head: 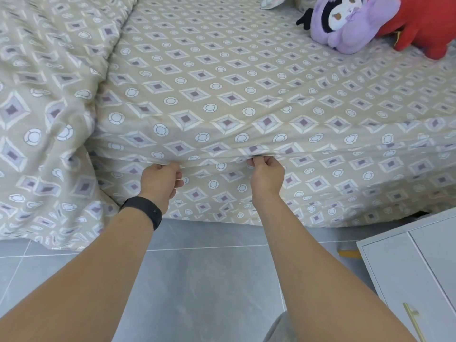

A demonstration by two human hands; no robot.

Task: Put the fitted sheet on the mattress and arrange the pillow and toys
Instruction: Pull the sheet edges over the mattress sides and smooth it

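Left hand (161, 177) and right hand (266, 172) both pinch the beige diamond-patterned fitted sheet (222, 95) in curled fingers (252, 162); a purple plush toy (345, 23) lies well beyond them.

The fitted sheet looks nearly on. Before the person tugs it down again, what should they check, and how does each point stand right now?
1. Both hands have a hold: ok. The left hand and right hand each pinch the fitted sheet at the mattress edge.
2. Top lies flat: not ok. Creases run out from the two pinches.
3. Hem tucked under the mattress: cannot tell; the side hangs toward the floor.
4. Duvet off the working edge: not ok. It is bunched over the bed's left end.
5. Toys out of the way: ok. The purple plush and red plush sit at the far side.
6. Pillow placed: cannot tell; only a corner shows.
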